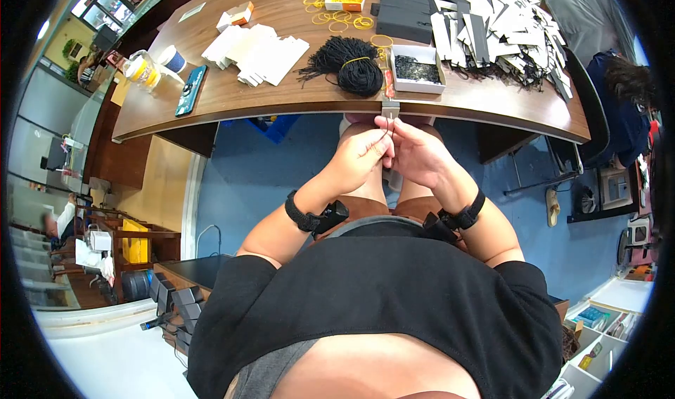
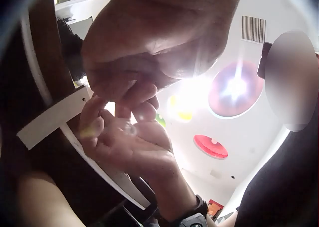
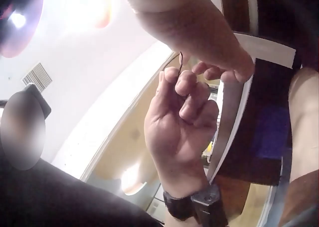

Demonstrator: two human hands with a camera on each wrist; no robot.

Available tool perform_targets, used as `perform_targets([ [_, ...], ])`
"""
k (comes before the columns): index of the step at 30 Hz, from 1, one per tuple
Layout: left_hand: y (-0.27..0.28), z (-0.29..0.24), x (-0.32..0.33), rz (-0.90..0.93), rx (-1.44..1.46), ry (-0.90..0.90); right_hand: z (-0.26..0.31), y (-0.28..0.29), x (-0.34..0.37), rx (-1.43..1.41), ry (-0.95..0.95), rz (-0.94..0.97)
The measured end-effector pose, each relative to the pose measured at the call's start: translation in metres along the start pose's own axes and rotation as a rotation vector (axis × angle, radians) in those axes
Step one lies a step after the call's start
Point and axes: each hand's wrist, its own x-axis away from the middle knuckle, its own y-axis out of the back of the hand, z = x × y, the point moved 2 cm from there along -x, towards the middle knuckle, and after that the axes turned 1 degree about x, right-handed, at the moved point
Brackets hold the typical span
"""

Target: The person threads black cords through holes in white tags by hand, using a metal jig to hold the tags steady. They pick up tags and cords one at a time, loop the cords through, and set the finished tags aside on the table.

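Note:
My left hand [image 1: 365, 153] and right hand [image 1: 420, 153] meet just in front of the table edge. A thin black cord [image 3: 180, 62] runs between them. In the right wrist view the left hand [image 3: 179, 122] pinches it between thumb and finger. Its other end goes up behind the right hand [image 3: 199, 33], whose fingers are curled; its grip on the cord is partly hidden. A pale strip-shaped tag [image 2: 55, 118] with a small hole near one end stands beyond the fingertips, at the table edge.
On the table [image 1: 274, 104] lie a black cord bundle [image 1: 351, 65], an open box of small black pieces [image 1: 416, 70], blank white cards [image 1: 256, 54] and a heap of black and white tags [image 1: 492, 30]. Yellow rubber bands [image 1: 341, 21], a phone [image 1: 190, 91] and a cup [image 1: 172, 59] are further left.

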Motion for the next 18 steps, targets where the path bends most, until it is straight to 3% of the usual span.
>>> perform_targets([
  [14,0.000,0.011,0.009,0.127,0.106,0.216,0.018,0.003,-0.002,-0.041,0.287,-0.037],
  [18,0.009,0.026,0.023,0.149,0.508,0.359,0.028,-0.007,0.006,0.391,0.729,-0.246],
])
